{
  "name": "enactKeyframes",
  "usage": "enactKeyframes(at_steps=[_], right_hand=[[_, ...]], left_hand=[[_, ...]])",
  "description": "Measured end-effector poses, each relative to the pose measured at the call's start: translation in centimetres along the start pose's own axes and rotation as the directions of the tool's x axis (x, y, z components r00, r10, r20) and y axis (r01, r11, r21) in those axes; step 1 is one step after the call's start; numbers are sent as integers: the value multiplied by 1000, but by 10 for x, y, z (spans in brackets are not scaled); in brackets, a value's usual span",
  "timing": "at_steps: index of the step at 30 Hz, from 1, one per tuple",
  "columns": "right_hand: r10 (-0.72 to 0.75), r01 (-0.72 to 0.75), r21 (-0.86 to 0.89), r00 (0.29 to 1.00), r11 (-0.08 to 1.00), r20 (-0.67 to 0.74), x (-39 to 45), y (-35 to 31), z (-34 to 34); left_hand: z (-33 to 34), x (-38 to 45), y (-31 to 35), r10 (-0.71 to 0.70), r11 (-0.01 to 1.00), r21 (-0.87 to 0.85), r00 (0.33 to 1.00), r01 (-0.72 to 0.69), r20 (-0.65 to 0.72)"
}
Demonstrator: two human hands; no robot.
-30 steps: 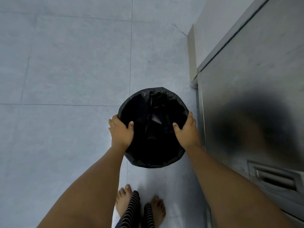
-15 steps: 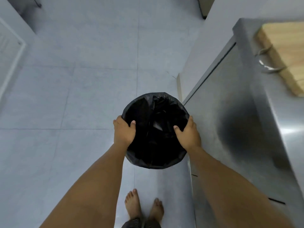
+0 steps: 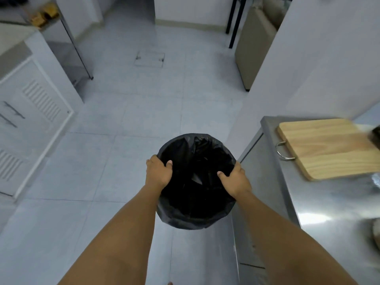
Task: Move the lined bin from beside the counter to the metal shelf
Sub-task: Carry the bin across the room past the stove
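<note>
A round bin lined with a black plastic bag hangs in front of me above the grey tiled floor, just left of the steel counter. My left hand grips its left rim, thumb inside the bag. My right hand grips the right rim the same way. A metal shelf stands at the far left against the wall, with small yellowish items on its top level.
A wooden cutting board with a metal handle lies on the counter. White louvred cabinet doors line the left side. A floor hatch sits in the tiles ahead. A beige cabinet and dark legs stand at the far right.
The bin has risen off the floor, held by both hands. My view has tilted up, bringing the room ahead, the shelf and the counter top into sight.
</note>
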State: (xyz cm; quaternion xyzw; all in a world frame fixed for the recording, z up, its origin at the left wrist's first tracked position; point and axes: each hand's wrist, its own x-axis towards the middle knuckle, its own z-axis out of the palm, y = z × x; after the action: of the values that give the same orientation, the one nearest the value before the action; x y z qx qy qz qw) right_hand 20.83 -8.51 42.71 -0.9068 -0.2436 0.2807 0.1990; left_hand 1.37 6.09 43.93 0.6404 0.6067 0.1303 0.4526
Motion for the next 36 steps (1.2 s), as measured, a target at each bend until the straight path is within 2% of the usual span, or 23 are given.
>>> enactKeyframes(at_steps=[14, 20, 28, 36], right_hand=[[-83, 83, -77, 997, 994, 6, 126, -71, -85], [-117, 116, -81, 993, 990, -5, 199, -113, -123], [-157, 155, -60, 987, 986, -28, 317, -187, -150], [-138, 136, -34, 989, 990, -57, 439, -279, -172]], left_hand=[[14, 101, 102, -51, 999, -19, 999, 51, -10], [22, 164, 157, -64, 995, -84, 998, 62, -25], [23, 277, 226, -36, 993, -115, 998, 30, -47], [5, 417, 304, 15, 992, -122, 1000, -16, -11]])
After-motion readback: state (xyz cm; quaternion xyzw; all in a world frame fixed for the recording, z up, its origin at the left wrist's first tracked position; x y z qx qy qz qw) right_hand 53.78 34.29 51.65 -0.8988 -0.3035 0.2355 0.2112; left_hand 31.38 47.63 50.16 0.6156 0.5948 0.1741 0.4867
